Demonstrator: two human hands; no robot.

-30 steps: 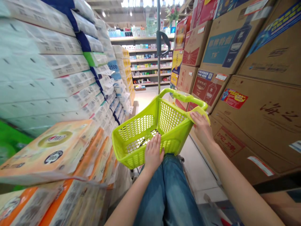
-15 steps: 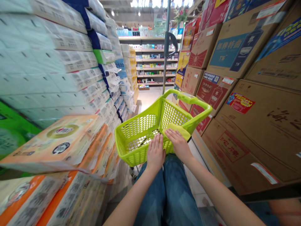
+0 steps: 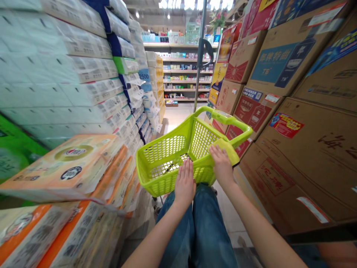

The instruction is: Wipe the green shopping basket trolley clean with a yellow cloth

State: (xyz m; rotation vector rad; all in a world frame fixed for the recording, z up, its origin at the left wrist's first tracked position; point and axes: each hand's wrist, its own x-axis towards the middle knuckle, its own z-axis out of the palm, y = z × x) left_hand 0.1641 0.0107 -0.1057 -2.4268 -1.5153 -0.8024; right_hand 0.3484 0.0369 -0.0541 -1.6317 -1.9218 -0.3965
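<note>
The left hand lies flat, grip open, on the near rim of the green basket; the right hand presses a folded green flap at its corner. Basket interior shows only mesh, between tissue packs and cartons.

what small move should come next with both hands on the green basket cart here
Probably close the right hand around the folded green handle piece it rests on. The left hand lies flat on the near rim of the basket, which sits against the knees in a narrow aisle between tissue packs and cartons.
</note>
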